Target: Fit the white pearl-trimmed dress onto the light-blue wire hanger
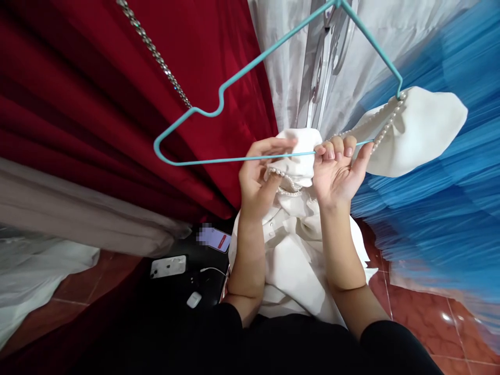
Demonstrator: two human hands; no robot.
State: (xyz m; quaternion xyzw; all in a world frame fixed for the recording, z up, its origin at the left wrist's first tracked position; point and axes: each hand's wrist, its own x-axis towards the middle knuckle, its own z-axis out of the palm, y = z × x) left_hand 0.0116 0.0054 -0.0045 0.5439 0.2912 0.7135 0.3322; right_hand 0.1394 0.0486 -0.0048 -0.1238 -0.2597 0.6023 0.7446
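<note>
A light-blue clothes hanger (269, 51) hangs in front of me. The white dress (291, 260) drapes below it. My right hand (336, 174) is closed, its fingers curled over the hanger's lower bar. Beside it, a pearl strap (391, 119) with a white ruffle (425, 130) hangs from the hanger's right end. My left hand (255, 182) is closed on the other pearl strap (288, 181), thumb against the beads. Its fingers reach behind the lower bar to the second white ruffle (299, 143). The hanger's left end has no strap on it.
Red cloth (219, 104) with a jewelled trim (156, 54) hangs at left, blue tulle (441, 219) at right, white fabric (377, 31) behind. Two phones, one lit (219, 239) and one white (169, 266), and an earbud case (194, 299) lie on a black surface (172, 302) below left.
</note>
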